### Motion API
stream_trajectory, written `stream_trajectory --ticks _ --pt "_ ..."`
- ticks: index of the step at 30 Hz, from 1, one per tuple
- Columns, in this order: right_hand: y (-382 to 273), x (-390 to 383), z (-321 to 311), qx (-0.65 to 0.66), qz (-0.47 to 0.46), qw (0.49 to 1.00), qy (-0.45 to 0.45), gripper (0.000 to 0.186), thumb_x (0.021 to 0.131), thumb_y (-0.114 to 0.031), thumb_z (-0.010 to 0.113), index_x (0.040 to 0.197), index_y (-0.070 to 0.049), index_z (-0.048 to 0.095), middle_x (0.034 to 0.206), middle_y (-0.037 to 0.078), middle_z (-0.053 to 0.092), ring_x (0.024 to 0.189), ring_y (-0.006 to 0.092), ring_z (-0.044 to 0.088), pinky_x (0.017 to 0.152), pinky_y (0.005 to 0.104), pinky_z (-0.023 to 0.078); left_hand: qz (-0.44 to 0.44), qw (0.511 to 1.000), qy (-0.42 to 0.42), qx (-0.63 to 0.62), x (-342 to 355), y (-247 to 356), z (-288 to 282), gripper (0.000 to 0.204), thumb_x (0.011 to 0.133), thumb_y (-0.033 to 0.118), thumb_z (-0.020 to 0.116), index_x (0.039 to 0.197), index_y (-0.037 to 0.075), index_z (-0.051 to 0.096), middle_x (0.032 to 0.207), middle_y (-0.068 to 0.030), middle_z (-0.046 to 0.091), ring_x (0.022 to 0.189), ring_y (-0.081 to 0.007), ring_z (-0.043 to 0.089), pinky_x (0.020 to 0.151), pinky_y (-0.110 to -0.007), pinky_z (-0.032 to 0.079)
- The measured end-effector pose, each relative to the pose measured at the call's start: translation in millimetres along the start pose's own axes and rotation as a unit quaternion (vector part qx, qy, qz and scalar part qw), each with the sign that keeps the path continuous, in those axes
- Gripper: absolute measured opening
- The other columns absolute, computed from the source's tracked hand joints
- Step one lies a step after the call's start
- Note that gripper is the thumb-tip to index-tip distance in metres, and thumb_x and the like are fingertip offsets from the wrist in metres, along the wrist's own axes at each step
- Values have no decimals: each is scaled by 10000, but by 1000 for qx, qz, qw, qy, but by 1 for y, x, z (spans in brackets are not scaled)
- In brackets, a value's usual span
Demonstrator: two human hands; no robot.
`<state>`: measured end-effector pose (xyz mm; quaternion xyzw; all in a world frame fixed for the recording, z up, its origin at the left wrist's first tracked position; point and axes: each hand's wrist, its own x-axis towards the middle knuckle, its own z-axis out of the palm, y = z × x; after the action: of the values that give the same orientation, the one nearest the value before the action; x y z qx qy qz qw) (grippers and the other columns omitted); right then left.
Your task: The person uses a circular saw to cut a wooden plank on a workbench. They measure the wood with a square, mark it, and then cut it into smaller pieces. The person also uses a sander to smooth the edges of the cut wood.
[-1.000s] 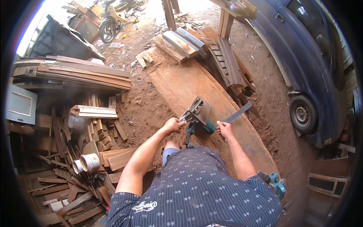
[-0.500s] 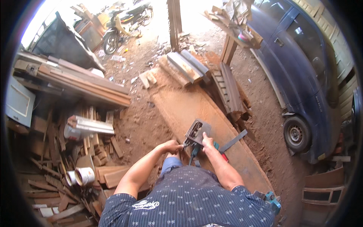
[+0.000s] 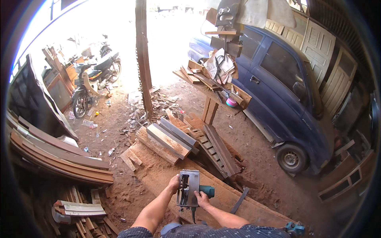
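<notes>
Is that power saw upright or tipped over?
Tipped: the power saw shows its metal base plate to the camera, held by left hand and right hand.

A: Item one?
B: Silver-grey rectangular metal saw base (image 3: pixel 194 183); teal rounded housing (image 3: pixel 208 191).
A: Item two?
B: Dark navy fabric shirt (image 3: pixel 194 231), small pale motifs.
A: Item three?
B: Long orange-brown wooden desk (image 3: pixel 260 211).
A: Four?
B: Deep blue metal vehicle (image 3: pixel 274 101).

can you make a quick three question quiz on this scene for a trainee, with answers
1. True or false: only one hand touches the circular saw.
2. The flat metal strip rests on the: a) motorbike seat, b) vehicle roof, c) wide board.
3. Which hand is nearer the saw's teal housing?

Key: 1. False: left hand and right hand both hold it. 2. c. 3. The right.
</notes>
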<state>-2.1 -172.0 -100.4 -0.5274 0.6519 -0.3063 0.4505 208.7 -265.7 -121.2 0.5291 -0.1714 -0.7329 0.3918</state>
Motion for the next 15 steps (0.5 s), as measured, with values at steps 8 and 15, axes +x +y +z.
stream_trajectory --ticks 8,15 --pt "-261 137 -133 -310 -169 924 -145 478 914 -393 607 1175 7 635 1179 234 645 1082 371 631 914 449 501 69 994 85 2 -6 -29 -22 316 1005 230 583 1306 147 539 864 -17 597 645 -103 528 511 -282 467" --pt "-621 337 -312 -551 -491 452 501 463 880 -175 616 1315 -39 535 1264 184 553 1171 332 549 1022 483 416 103 994 -7 41 2 -31 1 300 1002 151 578 1268 15 552 1019 -96 690 828 -163 665 714 -313 561"
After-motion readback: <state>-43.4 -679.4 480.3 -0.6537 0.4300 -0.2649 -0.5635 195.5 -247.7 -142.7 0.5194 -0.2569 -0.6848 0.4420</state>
